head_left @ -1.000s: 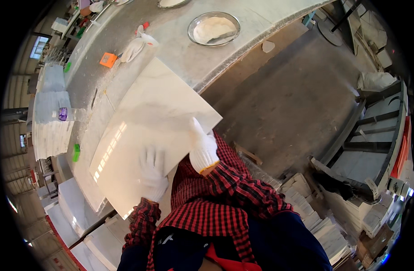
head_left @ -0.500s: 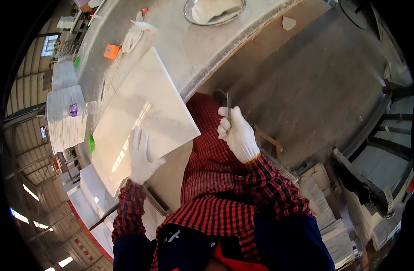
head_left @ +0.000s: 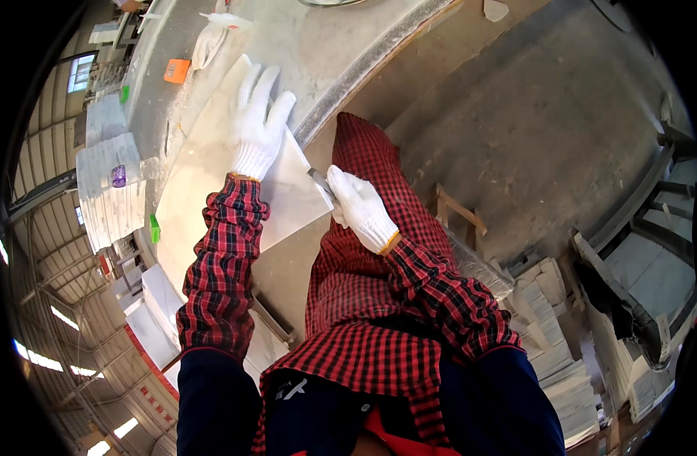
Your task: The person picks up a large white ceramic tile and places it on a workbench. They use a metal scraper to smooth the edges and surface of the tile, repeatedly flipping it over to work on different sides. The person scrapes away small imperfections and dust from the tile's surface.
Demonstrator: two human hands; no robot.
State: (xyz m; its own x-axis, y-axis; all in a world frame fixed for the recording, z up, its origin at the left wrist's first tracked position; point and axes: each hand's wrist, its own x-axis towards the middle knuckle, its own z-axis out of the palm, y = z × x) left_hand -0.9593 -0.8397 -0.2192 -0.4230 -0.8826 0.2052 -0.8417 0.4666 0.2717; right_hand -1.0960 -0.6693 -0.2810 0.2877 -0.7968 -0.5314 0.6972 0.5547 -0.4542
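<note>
A large pale stone tile (head_left: 204,182) lies flat on the grey workbench (head_left: 348,45). My left hand (head_left: 259,121), in a white glove, rests flat on the tile's far part with fingers spread. My right hand (head_left: 360,205), also gloved, is closed around a small metal tool (head_left: 319,181) whose tip meets the tile's near right edge. Both sleeves are red and black check.
An orange block (head_left: 176,71) and a crumpled white glove or cloth (head_left: 212,42) lie on the bench beyond the tile. A clear bottle with a purple cap (head_left: 128,173) sits on stacked tiles at left. Tile stacks (head_left: 554,334) stand on the floor at right.
My left hand slid up from the tile's near edge to its far part. My right hand came down to the tile's right edge with the tool. The view tilted further down.
</note>
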